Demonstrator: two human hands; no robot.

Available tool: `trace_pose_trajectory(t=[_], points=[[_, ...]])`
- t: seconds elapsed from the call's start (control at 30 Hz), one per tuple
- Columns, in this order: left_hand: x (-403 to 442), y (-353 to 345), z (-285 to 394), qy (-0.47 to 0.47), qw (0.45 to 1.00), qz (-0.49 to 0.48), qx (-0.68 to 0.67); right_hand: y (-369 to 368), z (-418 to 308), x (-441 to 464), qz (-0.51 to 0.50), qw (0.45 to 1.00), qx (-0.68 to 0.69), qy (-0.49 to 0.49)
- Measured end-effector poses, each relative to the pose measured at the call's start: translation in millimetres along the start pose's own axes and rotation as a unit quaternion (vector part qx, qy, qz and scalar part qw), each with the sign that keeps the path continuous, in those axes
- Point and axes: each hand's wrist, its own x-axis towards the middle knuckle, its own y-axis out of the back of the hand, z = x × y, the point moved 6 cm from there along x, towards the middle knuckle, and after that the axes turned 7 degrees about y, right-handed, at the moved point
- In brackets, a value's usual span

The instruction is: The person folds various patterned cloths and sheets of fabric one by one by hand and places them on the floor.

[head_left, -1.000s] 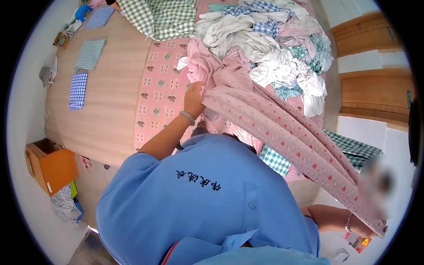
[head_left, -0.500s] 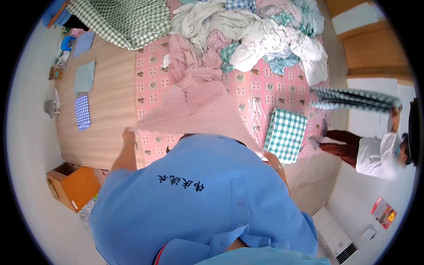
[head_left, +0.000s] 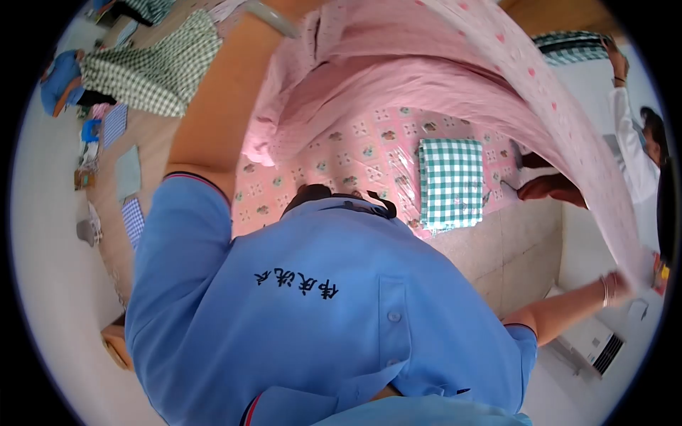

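A large pink patterned bed sheet (head_left: 398,78) billows in the air in front of me, stretched from the top edge across to the far right. My right hand (head_left: 619,285), out at arm's length on the right and a bit blurred, is closed on the sheet's edge. My left arm is raised; only the base of my left hand (head_left: 293,8) shows at the top edge, beside the pink fabric, and its fingers are cut off. A folded green-and-white checked cloth (head_left: 451,183) lies under the sheet's lower edge, near my body.
Pink flowered plastic covering (head_left: 355,156) spreads before me. Folded cloths (head_left: 128,172) lie on the wooden surface at left. A co-worker (head_left: 62,82) at upper left is beside a green checked cloth (head_left: 160,64). Another person (head_left: 632,153) at right holds a dark checked cloth (head_left: 577,48).
Both my arms have swung up and outward, lifting the pink sheet from the pile into a wide spread. The person at right has raised the checked cloth higher.
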Motion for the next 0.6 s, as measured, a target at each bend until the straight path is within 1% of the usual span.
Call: trace_pose_trajectory(t=[0.03,0.07,0.13,0.17,0.2,0.23,0.27,0.3,0.33,0.37,0.4,0.43,0.47,0.5,0.53,0.57,0.6], points=[[-10.0,-20.6,0.6,0.091,0.995,-0.038,-0.031,52.6,-35.9,40.4,0.056,0.995,-0.013,0.087],[-26.1,-41.7,2.7,0.177,0.979,-0.079,-0.065,65.5,-74.3,25.7,0.116,0.983,0.058,0.128],[-102.4,-105.4,-1.0,0.265,0.941,-0.168,-0.124,84.9,-153.6,-12.1,0.217,0.931,0.183,0.231],[-153.7,-133.9,10.4,0.217,0.944,-0.205,-0.141,85.6,-166.7,-31.4,0.15,0.961,0.108,0.205],[-212.3,-147.6,27.5,0.31,0.824,-0.439,-0.182,81.3,-174.0,-55.4,0.082,0.981,0.031,0.172],[-261.4,-142.1,48.1,0.182,0.845,-0.476,-0.163,70.8,-175.2,-95.7,0.11,0.987,-0.049,0.108],[-303.1,-120.2,57.1,0.194,0.81,-0.519,-0.193,62.1,-165.7,-129.0,0.137,0.982,-0.127,0.039],[-351.4,-96.3,52.4,0.19,0.801,-0.538,-0.182,64.1,-148.2,-143.4,0.096,0.98,-0.171,-0.01],[-377.2,-62.5,42.5,0.212,0.805,-0.53,-0.163,69.7,-127.6,-162.6,0.053,0.973,-0.215,-0.063],[-398.6,-25.4,32.4,0.235,0.808,-0.522,-0.141,95.2,-89.8,-177.0,-0.002,0.977,-0.199,-0.081],[-416.3,15.3,10.6,0.425,0.739,-0.497,-0.162,110.6,-55.8,-183.9,-0.058,0.977,-0.181,-0.101],[-438.2,58.8,-10.2,0.598,0.641,-0.449,-0.173,75.2,-43.4,-220.6,-0.054,0.98,-0.134,-0.137],[-449.9,99.9,-29.7,0.509,0.731,-0.442,-0.104,30.9,-33.1,-261.7,-0.05,0.98,-0.086,-0.173],[-461.1,141.1,-43.4,0.409,0.806,-0.426,-0.032,16.8,-12.7,-282.0,-0.079,0.973,-0.059,-0.208],[-472.7,182.8,-57.2,0.436,0.794,-0.423,0.007,1.8,5.5,-302.2,-0.108,0.964,-0.03,-0.242],[-477.6,223.1,-64.7,0.463,0.78,-0.419,0.047,-17.4,12.4,-318.1,-0.116,0.961,-0.025,-0.25],[-474.8,257.0,-63.0,0.472,0.774,-0.418,0.057,-41.5,16.2,-337.1,-0.174,0.951,-0.043,-0.251]])
